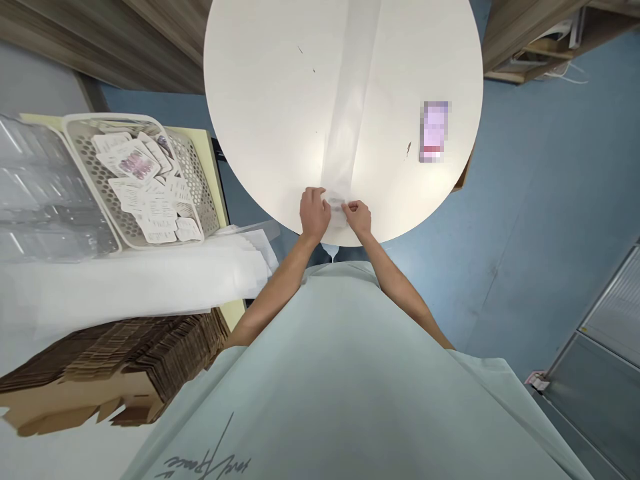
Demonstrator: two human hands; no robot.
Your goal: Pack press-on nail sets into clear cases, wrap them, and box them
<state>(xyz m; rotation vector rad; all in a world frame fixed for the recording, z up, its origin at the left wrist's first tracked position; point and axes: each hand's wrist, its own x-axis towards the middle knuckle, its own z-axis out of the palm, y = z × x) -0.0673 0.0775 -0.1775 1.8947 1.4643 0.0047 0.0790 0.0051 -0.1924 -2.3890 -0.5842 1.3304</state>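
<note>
A long, translucent plastic strip (pixel 347 113) lies across the round white table (pixel 260 100), from its far side to the near edge. My left hand (pixel 315 215) is at the near left side of the strip, fingers curled and thumb against the plastic. On the opposite side, my right hand (pixel 359 217) pinches the near end between thumb and fingertips. A small greyish patch shows on the plastic between both hands, too faint to make out.
A blurred-out pinkish phone-like object (pixel 433 132) lies on the table's right. To my left stand a white basket (pixel 193 173) of printed cards, clear plastic containers (pixel 45 187), white sheets (pixel 150 280) and stacked folded cardboard (pixel 150 360). Wooden furniture (pixel 520 40) is at the far right.
</note>
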